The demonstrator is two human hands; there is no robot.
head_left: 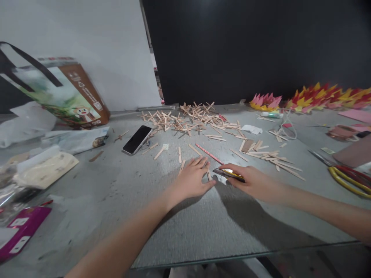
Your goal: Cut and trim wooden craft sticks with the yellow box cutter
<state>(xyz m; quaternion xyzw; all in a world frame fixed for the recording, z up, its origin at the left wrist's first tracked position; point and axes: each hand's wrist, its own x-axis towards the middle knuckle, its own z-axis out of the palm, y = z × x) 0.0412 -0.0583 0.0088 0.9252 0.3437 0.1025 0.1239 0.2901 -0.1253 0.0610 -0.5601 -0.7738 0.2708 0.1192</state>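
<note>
Your right hand (252,182) grasps one slender utility knife (232,175), its handle partly covered, near the middle of the grey, scuffed surface (116,208). Your left hand (191,180) lies flattened, ungripped, beside one flat wooden stick (209,176), partly hidden. Beyond lie one striped rod (209,154), one rectangular phone (137,139) and a tangled stick pile (197,112), too dense to count.

You have matt, bare-wood sticks (199,112) toward the table's (101,193) far edge, a metal-looking, partly shiny cutter (232,175), and a smooth, glossy phone screen (137,139).
</note>
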